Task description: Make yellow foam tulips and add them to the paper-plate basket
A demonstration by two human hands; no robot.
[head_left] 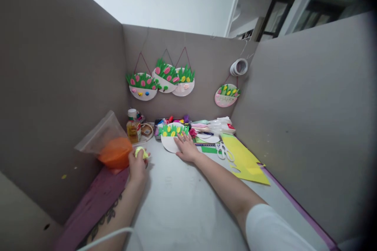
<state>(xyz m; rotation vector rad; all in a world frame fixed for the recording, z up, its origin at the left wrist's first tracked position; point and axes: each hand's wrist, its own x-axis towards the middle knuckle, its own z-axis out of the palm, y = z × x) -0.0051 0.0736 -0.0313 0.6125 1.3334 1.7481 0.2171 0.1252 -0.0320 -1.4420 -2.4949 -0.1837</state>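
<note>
My left hand [137, 166] is closed round a small yellow-green and white thing [141, 152], whose kind I cannot make out; it is beside a zip bag of orange stuff [116, 151]. My right hand [187, 147] lies with fingers outstretched on the right part of a paper-plate flower basket [169, 143]. This craft has a white half-plate front, with green paper grass and yellow paper tulips rising behind it. The fingers cover part of its right side.
A glue bottle [133, 127] stands at the back left. White scissors [225, 152] and a yellow sheet [246, 160] with cut-outs lie at right. Finished plate baskets [144, 93] hang on the grey back panel, near a tape roll [238, 67]. Supplies [216, 125] line the back.
</note>
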